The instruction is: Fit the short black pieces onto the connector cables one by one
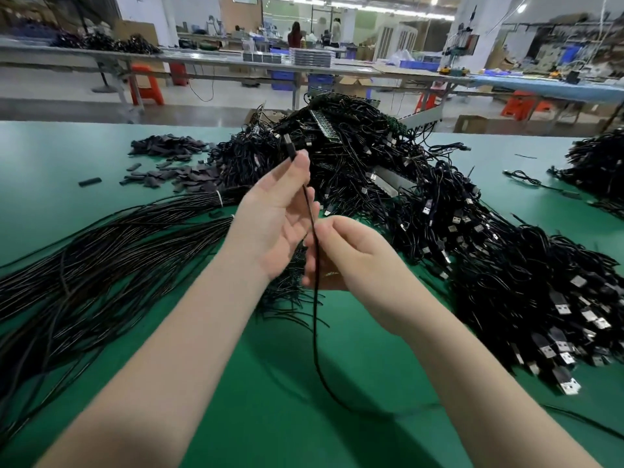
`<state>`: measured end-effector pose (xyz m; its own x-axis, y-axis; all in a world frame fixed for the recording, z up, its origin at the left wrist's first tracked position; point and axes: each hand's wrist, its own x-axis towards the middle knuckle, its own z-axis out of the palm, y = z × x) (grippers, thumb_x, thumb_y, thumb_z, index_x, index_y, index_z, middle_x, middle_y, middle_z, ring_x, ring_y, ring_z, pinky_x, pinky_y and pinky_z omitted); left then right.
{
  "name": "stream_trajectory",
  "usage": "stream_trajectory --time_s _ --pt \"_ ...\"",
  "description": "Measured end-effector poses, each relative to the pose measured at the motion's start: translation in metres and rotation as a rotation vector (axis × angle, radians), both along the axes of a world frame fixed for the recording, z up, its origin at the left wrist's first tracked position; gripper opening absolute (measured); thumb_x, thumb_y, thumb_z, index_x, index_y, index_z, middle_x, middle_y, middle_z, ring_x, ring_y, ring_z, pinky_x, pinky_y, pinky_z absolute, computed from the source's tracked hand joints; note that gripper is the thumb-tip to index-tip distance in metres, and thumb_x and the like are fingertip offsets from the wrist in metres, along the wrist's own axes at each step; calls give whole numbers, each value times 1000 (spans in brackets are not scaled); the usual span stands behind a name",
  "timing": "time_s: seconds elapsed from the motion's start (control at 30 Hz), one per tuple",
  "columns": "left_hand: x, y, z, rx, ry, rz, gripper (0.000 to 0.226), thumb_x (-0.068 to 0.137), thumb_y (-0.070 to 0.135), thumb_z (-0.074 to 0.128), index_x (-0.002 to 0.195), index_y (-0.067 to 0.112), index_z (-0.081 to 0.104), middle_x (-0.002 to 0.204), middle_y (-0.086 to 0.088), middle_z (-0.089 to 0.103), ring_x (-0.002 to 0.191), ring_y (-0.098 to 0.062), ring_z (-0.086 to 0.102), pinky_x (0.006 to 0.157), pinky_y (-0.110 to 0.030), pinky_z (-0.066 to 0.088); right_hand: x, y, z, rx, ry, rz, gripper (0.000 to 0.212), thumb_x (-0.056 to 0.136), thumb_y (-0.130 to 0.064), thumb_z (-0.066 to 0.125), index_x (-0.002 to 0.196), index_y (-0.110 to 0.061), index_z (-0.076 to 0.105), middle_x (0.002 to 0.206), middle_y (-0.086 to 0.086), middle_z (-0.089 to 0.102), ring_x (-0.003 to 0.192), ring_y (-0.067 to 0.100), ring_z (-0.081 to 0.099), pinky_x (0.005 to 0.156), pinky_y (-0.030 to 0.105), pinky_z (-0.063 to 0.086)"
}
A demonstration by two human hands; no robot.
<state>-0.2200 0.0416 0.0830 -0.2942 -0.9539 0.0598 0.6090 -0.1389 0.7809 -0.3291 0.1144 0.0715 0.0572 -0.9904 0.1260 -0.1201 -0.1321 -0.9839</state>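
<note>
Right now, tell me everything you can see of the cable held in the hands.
The cable is thin, black and glossy, seemingly rubber-coated. Its small dark connector end sticks up just above the left hand, whose fingertips pinch it. It runs down across that palm, passes the curled fingers of the right hand, then hangs and curves toward the green table.

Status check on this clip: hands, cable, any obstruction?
Left hand pinches cable below its connector. Right hand grips same cable lower down. Short black pieces untouched on table. Nothing obstructing.
</note>
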Motion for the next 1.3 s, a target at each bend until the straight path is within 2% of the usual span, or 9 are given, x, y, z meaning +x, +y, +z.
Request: stream_trajectory --time_s 0.23,0.33,0.47,0.57,0.63,0.77,0.9,1.07,1.3 --pt "7 -6 -11 -105 -384 -210 51 103 39 36 84 25 81 91 1 76 53 -10 59 41 -22 46 -1 -17 0 62 -66 166 28 106 -25 34 82 -12 44 62 2 54 47 19 53 49 29 50" --pt "13 -7 -5 -68 -373 -212 55 103 35 36 70 24 79 84 -1 76 74 -13 73 53 -22 53 -11 -18 -11 237 -139 386 27 104 -31 37 88 -15 52 66 0 58 54 19 60 55 25 51" --pt "24 -7 5 14 -218 -361 46 93 40 48 58 22 71 71 3 74 66 -10 73 56 -23 57 -17 -21 -36 490 -5 616 34 96 -49 46 85 -22 63 62 -5 49 55 14 53 64 29 50" --pt "32 1 11 -82 -266 -564 37 84 42 52 56 23 65 54 7 65 48 -7 63 52 -21 54 -29 -27 -40 473 224 444 41 78 -62 55 64 -24 51 56 -6 35 48 11 33 50 24 35" --pt "34 5 8 -243 -499 -680 41 87 42 49 59 20 70 49 0 63 45 -14 63 53 -22 52 -45 -28 -29 359 327 234 47 71 -65 59 62 -23 41 55 -6 30 48 12 25 48 25 22" --pt "23 5 -6 -311 -1000 -735 50 102 42 33 94 18 76 84 -7 77 83 -19 74 76 -24 56 -71 -19 1 168 120 59 40 94 -48 54 68 -20 66 51 -11 30 45 9 22 43 19 20" --pt "17 -2 -14 -305 -646 -518 43 102 36 35 131 12 56 127 -7 66 123 -22 59 110 -41 41 -57 -6 15 43 -101 266 30 96 -34 47 93 -16 70 55 -12 37 42 7 27 43 16 27" --pt "29 -7 4 -181 -38 -447 53 89 32 35 126 8 64 125 -9 67 120 -21 61 98 -32 52 -35 -14 -14 269 -182 605 27 99 -33 43 87 -22 65 59 -7 32 45 8 22 45 19 23" --pt "26 -2 9 -196 -198 -354 58 99 33 25 95 14 79 104 -6 75 97 -16 72 84 -27 57 -31 -24 -40 428 -36 737 31 99 -41 43 83 -29 68 61 -5 28 49 10 18 48 23 18"
